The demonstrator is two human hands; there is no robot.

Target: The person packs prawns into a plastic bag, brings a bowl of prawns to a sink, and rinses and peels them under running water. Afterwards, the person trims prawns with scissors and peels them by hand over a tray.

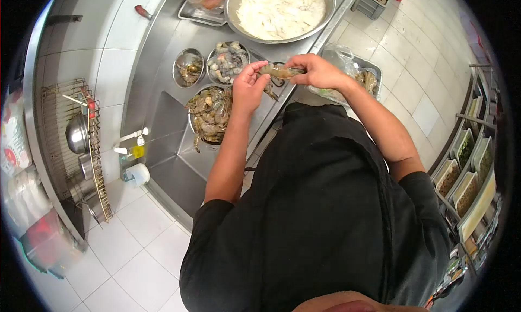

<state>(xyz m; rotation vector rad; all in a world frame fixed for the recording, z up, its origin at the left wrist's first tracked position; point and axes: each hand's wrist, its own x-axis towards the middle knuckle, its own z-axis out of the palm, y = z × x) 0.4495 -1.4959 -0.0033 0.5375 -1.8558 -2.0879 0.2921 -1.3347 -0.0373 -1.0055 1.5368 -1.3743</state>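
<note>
A grey-brown shrimp [282, 71] is stretched between my two hands above the edge of the steel counter. My left hand [251, 85] pinches one end of it, and my right hand [316, 71] grips the other end. Beside my left hand stands a bowl of peeled shrimp [227, 63]. Nearer to me, a heaped bowl of unpeeled shrimp [210, 114] sits partly behind my left forearm. A small steel bowl [188, 68] holds shrimp scraps. Dark shrimp legs or feelers hang below my fingers.
A large steel basin [280, 11] with pale contents stands at the back of the counter. The sink [168, 130] lies left. A plastic-lined tray of shrimp [370, 80] is beyond the counter's right edge. A wire rack [70, 127] hangs far left; food containers [464, 171] stand far right.
</note>
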